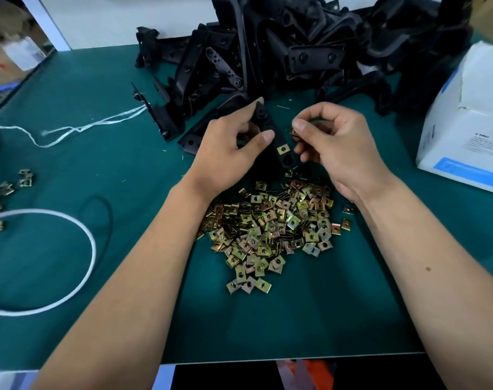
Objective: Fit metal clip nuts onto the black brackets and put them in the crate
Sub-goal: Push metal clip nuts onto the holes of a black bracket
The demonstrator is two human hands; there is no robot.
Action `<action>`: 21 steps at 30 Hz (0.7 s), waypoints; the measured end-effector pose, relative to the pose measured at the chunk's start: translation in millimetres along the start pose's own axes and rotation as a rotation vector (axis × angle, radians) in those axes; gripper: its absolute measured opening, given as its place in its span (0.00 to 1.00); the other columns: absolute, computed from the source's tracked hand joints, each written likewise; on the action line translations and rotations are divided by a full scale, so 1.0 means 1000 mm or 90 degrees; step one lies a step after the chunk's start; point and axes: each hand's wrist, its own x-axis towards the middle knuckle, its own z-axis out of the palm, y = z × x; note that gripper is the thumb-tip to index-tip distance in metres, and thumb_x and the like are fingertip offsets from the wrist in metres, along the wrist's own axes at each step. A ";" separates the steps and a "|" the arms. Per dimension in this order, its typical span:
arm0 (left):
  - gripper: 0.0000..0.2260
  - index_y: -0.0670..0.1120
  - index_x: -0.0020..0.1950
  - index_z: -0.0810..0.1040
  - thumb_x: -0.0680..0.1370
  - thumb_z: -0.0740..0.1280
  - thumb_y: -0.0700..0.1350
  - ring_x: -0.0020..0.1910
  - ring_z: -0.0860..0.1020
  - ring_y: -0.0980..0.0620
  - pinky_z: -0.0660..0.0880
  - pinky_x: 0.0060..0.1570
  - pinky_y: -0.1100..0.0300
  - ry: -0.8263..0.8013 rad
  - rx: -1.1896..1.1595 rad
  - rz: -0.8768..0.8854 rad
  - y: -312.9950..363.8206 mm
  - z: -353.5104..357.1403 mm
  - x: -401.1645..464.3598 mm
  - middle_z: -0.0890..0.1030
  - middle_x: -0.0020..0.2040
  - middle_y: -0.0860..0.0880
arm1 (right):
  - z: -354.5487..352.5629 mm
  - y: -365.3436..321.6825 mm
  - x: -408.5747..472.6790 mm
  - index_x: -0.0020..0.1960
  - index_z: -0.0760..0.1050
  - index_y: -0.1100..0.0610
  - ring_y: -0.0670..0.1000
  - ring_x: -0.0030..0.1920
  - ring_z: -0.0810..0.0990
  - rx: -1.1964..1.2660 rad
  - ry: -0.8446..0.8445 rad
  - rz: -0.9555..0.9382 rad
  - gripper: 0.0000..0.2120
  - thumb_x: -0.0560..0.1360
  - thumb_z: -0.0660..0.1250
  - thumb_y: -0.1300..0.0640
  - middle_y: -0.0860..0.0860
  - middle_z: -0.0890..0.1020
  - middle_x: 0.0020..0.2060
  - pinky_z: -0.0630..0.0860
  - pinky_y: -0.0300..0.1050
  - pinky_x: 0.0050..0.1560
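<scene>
Left hand (228, 147) grips a black bracket (270, 130) above the table (99, 153) — one clip nut (282, 149) already fitted. Right hand (332, 142) pinches a second clip nut (293, 132) beside it. Heaped brackets (296, 52) and loose nuts (268, 226) remain — crate unseen.

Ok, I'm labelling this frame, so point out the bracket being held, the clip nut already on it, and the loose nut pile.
held bracket (269, 128), head view, its black strip beside the thumb.
fitted clip nut (282, 149), head view, its brass face.
nut pile (268, 229), head view, heap's middle.

left hand (225, 153) gripping, right hand (335, 144) pinching
</scene>
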 end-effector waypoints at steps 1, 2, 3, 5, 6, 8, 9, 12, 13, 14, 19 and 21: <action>0.27 0.43 0.79 0.68 0.82 0.67 0.49 0.58 0.83 0.49 0.76 0.63 0.50 -0.003 -0.007 0.001 0.001 0.001 0.000 0.85 0.55 0.44 | 0.001 0.000 0.000 0.47 0.82 0.57 0.48 0.34 0.81 0.006 0.000 0.002 0.03 0.79 0.72 0.63 0.50 0.83 0.35 0.77 0.39 0.34; 0.26 0.43 0.79 0.68 0.82 0.66 0.49 0.58 0.82 0.49 0.76 0.64 0.49 -0.005 -0.011 0.002 0.001 0.001 0.000 0.85 0.56 0.44 | 0.001 0.000 0.000 0.47 0.82 0.58 0.48 0.34 0.81 0.016 -0.002 0.008 0.03 0.78 0.72 0.63 0.50 0.83 0.35 0.77 0.38 0.34; 0.26 0.42 0.79 0.67 0.82 0.65 0.48 0.58 0.82 0.49 0.75 0.65 0.49 -0.006 -0.011 0.005 0.001 0.001 0.000 0.85 0.57 0.43 | 0.002 0.001 0.000 0.47 0.83 0.59 0.48 0.35 0.82 0.030 -0.006 0.018 0.02 0.78 0.72 0.64 0.51 0.83 0.35 0.78 0.38 0.35; 0.26 0.42 0.79 0.67 0.82 0.65 0.47 0.59 0.82 0.46 0.75 0.65 0.49 -0.005 -0.003 0.008 0.000 0.000 0.001 0.84 0.58 0.42 | 0.002 0.000 0.000 0.48 0.84 0.61 0.47 0.37 0.84 0.072 -0.020 0.048 0.03 0.78 0.72 0.66 0.51 0.84 0.37 0.80 0.37 0.40; 0.26 0.42 0.80 0.67 0.82 0.65 0.47 0.59 0.81 0.44 0.75 0.64 0.49 -0.004 0.002 0.008 -0.001 0.000 0.001 0.84 0.58 0.40 | 0.002 0.000 -0.001 0.49 0.84 0.62 0.48 0.39 0.84 0.100 -0.029 0.062 0.04 0.77 0.71 0.68 0.52 0.85 0.38 0.80 0.37 0.43; 0.26 0.42 0.80 0.66 0.83 0.65 0.46 0.59 0.81 0.42 0.75 0.64 0.49 0.000 0.008 0.010 -0.001 0.000 0.001 0.83 0.59 0.38 | -0.001 -0.002 -0.001 0.51 0.83 0.64 0.50 0.42 0.86 0.150 -0.045 0.079 0.07 0.77 0.70 0.72 0.55 0.86 0.41 0.82 0.38 0.47; 0.25 0.41 0.80 0.66 0.83 0.65 0.46 0.59 0.81 0.42 0.75 0.64 0.50 0.001 0.006 0.011 -0.001 -0.001 0.001 0.83 0.59 0.38 | -0.002 -0.003 -0.002 0.52 0.83 0.65 0.51 0.44 0.87 0.166 -0.051 0.081 0.08 0.76 0.69 0.73 0.56 0.86 0.43 0.82 0.39 0.49; 0.25 0.41 0.79 0.67 0.83 0.65 0.44 0.60 0.81 0.48 0.74 0.63 0.59 0.004 0.000 0.019 0.000 -0.002 0.000 0.84 0.60 0.43 | -0.002 -0.005 -0.002 0.52 0.83 0.65 0.54 0.46 0.88 0.177 -0.051 0.073 0.10 0.75 0.69 0.75 0.59 0.86 0.45 0.82 0.40 0.50; 0.25 0.41 0.79 0.67 0.83 0.66 0.44 0.60 0.81 0.51 0.74 0.64 0.60 0.004 0.000 0.021 0.001 -0.002 0.000 0.84 0.60 0.45 | -0.002 -0.004 -0.002 0.52 0.83 0.65 0.55 0.46 0.88 0.170 -0.045 0.067 0.10 0.75 0.69 0.75 0.59 0.85 0.45 0.83 0.41 0.50; 0.25 0.40 0.79 0.67 0.83 0.66 0.44 0.61 0.81 0.53 0.74 0.65 0.60 0.003 0.000 0.023 0.001 -0.002 0.000 0.84 0.60 0.46 | -0.002 -0.004 -0.002 0.52 0.83 0.65 0.54 0.46 0.87 0.158 -0.039 0.058 0.10 0.75 0.70 0.75 0.59 0.85 0.45 0.83 0.41 0.49; 0.24 0.40 0.78 0.68 0.82 0.65 0.44 0.62 0.80 0.57 0.74 0.67 0.58 -0.019 -0.018 0.038 0.004 -0.002 -0.001 0.84 0.60 0.48 | 0.000 -0.001 -0.001 0.55 0.83 0.63 0.50 0.42 0.85 0.088 -0.026 0.007 0.09 0.77 0.70 0.71 0.59 0.84 0.46 0.83 0.41 0.45; 0.25 0.39 0.78 0.68 0.82 0.65 0.45 0.62 0.81 0.55 0.74 0.68 0.54 -0.028 -0.018 0.038 0.005 -0.002 -0.001 0.84 0.59 0.47 | 0.001 0.000 -0.001 0.55 0.84 0.62 0.49 0.42 0.84 0.067 -0.028 -0.010 0.09 0.78 0.70 0.69 0.58 0.84 0.45 0.82 0.41 0.45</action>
